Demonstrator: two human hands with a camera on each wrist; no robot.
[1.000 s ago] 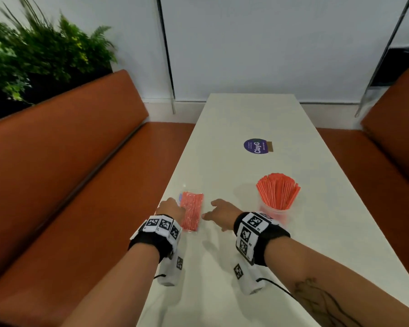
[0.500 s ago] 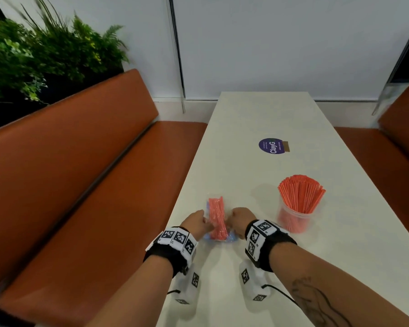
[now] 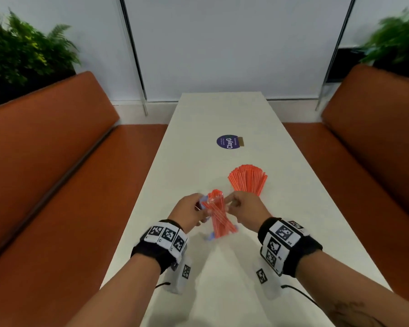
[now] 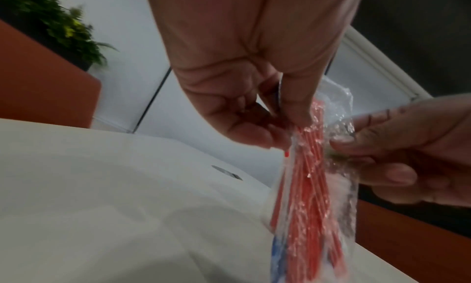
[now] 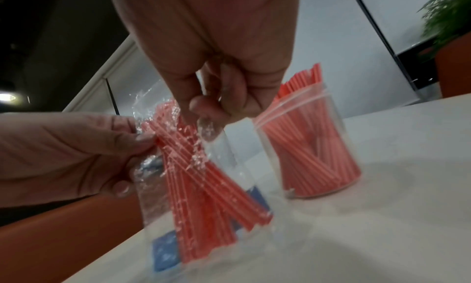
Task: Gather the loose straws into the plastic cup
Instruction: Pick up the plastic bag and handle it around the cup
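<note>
A clear plastic bag of red straws (image 3: 219,215) (image 4: 309,196) (image 5: 203,178) stands upright just above the white table (image 3: 222,109), held between both hands. My left hand (image 3: 190,212) (image 4: 257,114) pinches the bag's top left edge. My right hand (image 3: 240,205) (image 5: 219,98) pinches its top right edge. Behind the right hand stands the clear plastic cup (image 5: 318,146), packed with many red straws (image 3: 248,179). In the head view the cup's body is hidden by the right hand.
A round purple sticker (image 3: 227,142) lies further along the table. Orange bench seats (image 3: 57,185) (image 3: 368,138) run down both sides. Green plants (image 3: 21,50) stand behind the benches at left and right.
The bag lay flat on the table a second ago. Both hands closed on it from either side and lifted it upright off the surface.
</note>
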